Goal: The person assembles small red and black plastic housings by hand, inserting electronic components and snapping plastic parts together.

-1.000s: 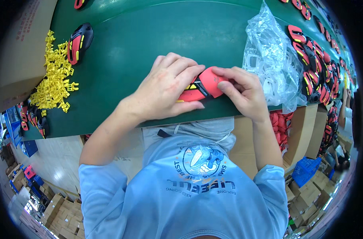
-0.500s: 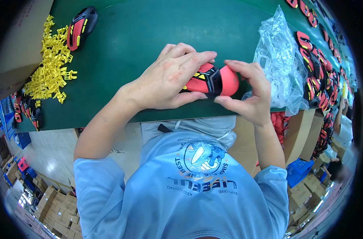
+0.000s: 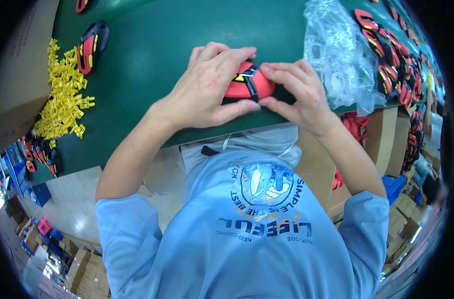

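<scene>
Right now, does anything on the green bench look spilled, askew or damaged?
Nothing stands out as damaged. Both hands, left and right, grip the red, black and yellow moulded plastic piece. The small yellow plastic clips lie in a loose scattered heap near the bench's left edge, not spilling off.

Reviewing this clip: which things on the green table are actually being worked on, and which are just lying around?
In hand:
- red and black part, gripped by left hand and right hand together

Lying about:
- pile of yellow clips
- finished red and black piece, far left
- clear plastic bag
- row of red and black pieces, right
- green table
</scene>
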Demonstrator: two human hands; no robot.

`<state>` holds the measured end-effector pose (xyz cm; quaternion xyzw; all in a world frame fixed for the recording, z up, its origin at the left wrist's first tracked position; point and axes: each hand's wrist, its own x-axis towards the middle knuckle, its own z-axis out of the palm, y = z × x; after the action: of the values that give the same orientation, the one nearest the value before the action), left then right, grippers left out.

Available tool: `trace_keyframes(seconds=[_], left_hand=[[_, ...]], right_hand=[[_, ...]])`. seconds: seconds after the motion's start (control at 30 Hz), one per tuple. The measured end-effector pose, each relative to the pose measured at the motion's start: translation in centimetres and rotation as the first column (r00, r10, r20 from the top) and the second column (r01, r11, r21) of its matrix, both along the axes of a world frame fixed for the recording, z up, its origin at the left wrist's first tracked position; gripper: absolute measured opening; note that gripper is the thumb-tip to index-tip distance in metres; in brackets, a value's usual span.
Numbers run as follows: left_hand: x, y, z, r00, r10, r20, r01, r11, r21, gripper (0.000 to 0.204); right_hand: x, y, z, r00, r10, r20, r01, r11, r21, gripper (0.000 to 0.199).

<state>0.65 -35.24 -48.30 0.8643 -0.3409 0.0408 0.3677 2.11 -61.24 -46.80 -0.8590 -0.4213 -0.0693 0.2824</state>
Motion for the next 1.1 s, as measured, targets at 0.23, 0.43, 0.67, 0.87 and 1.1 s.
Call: trace_keyframes(seconds=[0.23, 0.43, 0.67, 0.87, 1.1], left_hand=[[-0.8, -0.8, 0.2, 0.995, 0.065, 0.075, -0.074, 0.989, 0.125, 0.089], [-0.9, -0.7, 0.3, 0.995, 0.052, 0.087, -0.062, 0.991, 0.122, 0.073], [-1.5, -1.3, 0.0, 0.995, 0.067, 0.08, -0.074, 0.993, 0.093, 0.059], [0.2, -0.6, -0.6, 0.99, 0.095, 0.106, -0.1, 0.994, 0.046, 0.058], [0.3, 2.0, 3.6, 0.987, 0.089, 0.132, -0.089, 0.996, -0.008, 0.06]], right_hand=[[-0.5, 0.6, 0.9, 0.998, -0.046, -0.042, 0.048, 0.998, 0.028, 0.041], [-1.3, 0.0, -0.1, 0.999, -0.038, -0.017, 0.038, 0.999, 0.023, 0.043], [-1.5, -0.1, 4.3, 0.903, 0.118, -0.414, 0.17, 0.786, 0.595, 0.013], [-1.3, 7.1, 2.3, 0.924, 0.031, -0.381, 0.211, 0.79, 0.576, 0.044], [-1.5, 2.6, 9.0, 0.623, 0.588, -0.516, 0.376, 0.354, 0.857, 0.058]])
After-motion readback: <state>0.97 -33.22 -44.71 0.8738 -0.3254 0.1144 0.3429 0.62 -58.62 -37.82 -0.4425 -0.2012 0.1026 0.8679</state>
